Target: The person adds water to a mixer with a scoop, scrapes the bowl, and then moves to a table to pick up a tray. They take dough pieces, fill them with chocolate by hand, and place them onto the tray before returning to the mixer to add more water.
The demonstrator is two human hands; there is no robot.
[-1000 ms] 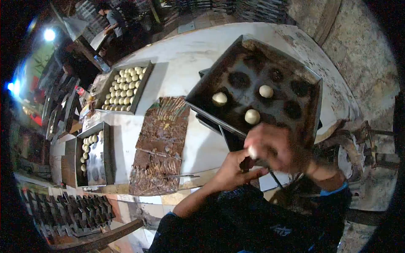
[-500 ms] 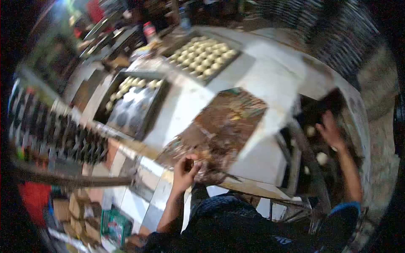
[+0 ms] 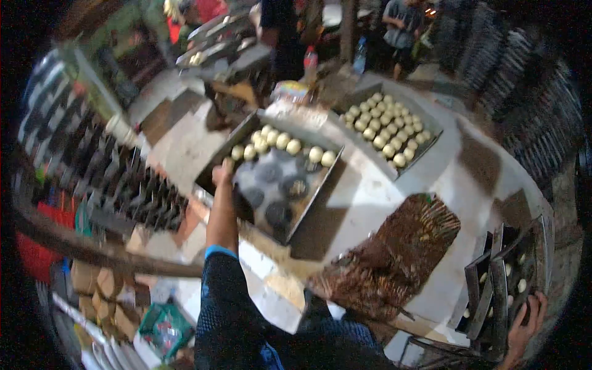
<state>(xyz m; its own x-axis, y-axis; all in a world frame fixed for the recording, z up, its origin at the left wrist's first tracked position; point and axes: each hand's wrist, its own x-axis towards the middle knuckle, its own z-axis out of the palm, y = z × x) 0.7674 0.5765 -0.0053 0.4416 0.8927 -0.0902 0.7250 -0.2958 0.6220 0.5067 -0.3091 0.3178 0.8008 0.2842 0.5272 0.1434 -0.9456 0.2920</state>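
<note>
My left hand (image 3: 222, 173) reaches over the left side of a dark metal baking tray (image 3: 313, 213), its fingers closed around a pale dough ball (image 3: 229, 164); the grip is small and partly hidden. A row of round dough balls (image 3: 293, 146) lines the far sides of this tray, and dark round patches mark its bare shiny bottom. At the lower right, my right hand (image 3: 530, 317) curls its fingers over the near end of a tilted dark baking tray (image 3: 501, 296). Several loose dough balls (image 3: 522, 285) lie in that tray, which rests against other trays.
A full tray of dough balls (image 3: 385, 129) stands at the back of the white table (image 3: 364, 213). A worn brown mat (image 3: 394, 259) lies near the front edge. Stacked trays (image 3: 117, 176) rise at the left. A green basket (image 3: 165, 327) is below; a person (image 3: 402, 31) stands behind.
My left hand has moved from beside the brown mat to the left tray. My right hand has drawn back from inside the right tray to its near end. The view has shifted left.
</note>
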